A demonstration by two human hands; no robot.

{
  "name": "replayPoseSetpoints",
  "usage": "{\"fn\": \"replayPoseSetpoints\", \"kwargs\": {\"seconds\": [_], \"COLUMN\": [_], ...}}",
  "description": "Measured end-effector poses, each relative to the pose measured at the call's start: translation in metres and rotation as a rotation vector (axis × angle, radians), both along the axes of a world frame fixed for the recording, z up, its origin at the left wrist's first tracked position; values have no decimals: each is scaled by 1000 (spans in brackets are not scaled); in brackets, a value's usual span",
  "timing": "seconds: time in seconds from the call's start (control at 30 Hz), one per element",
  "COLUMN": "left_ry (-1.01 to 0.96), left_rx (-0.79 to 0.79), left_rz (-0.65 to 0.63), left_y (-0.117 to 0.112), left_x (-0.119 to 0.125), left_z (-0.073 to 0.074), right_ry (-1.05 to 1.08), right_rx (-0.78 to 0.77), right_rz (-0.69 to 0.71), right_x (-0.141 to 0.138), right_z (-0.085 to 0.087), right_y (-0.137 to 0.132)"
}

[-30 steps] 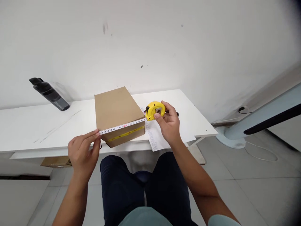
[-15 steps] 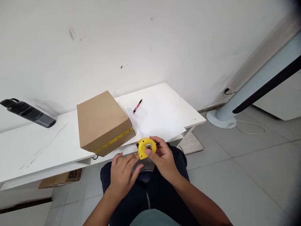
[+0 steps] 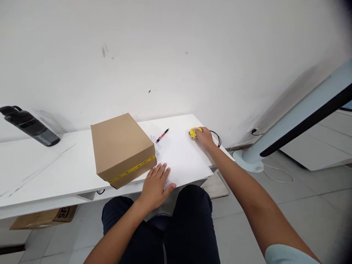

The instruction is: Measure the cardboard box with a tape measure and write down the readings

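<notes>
My right hand grips a yellow tape measure at the right part of the white table, over the sheet of paper. A black cord loop shows just beyond that hand. Fingers stretched out, my left hand lies at the table's front edge, on the near side of the paper. Close to its fingertips stands a brown cardboard box with yellow tape along its front. A red and black pen rests on the paper, right of the box, near some handwriting.
A dark water bottle stands at the table's left end. Below the table lies another cardboard box. A pale blue tower appliance rises from the floor on the right, with a white cable near its base. The wall runs behind the table.
My right hand has carried the tape measure from above my lap out to the table's right part. My left hand has come away from it and flattened at the table's front edge.
</notes>
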State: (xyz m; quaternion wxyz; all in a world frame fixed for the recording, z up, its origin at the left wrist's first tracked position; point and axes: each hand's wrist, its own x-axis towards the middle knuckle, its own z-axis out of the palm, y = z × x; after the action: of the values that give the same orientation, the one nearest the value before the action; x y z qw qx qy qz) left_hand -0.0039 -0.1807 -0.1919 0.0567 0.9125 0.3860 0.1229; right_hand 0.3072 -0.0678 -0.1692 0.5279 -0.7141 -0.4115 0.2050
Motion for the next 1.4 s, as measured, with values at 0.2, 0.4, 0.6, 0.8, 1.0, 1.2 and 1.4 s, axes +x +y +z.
{"fn": "replayPoseSetpoints", "kwargs": {"seconds": [0.2, 0.4, 0.6, 0.8, 1.0, 1.2, 1.4], "left_ry": [-3, -28, -30, 101, 174, 135, 60], "left_rx": [-35, -81, -110, -225, -233, -221, -194], "left_rz": [-165, -287, -221, -49, -60, -102, -95], "left_y": [15, 50, 104, 132, 144, 147, 147], "left_x": [-29, -25, 0, -1, -6, -11, -11], "left_z": [12, 32, 36, 30, 19, 13, 6], "right_ry": [-269, -416, -590, -951, -1085, -970, -581], "right_rx": [-186, -131, 255, 217, 162, 184, 424], "right_rz": [-63, -60, -119, 187, 747, 775, 625], "right_x": [3, 11, 13, -37, -59, -56, -73], "right_z": [-11, -23, -26, 3, -3, -16, -14], "right_y": [27, 55, 55, 22, 36, 46, 27]}}
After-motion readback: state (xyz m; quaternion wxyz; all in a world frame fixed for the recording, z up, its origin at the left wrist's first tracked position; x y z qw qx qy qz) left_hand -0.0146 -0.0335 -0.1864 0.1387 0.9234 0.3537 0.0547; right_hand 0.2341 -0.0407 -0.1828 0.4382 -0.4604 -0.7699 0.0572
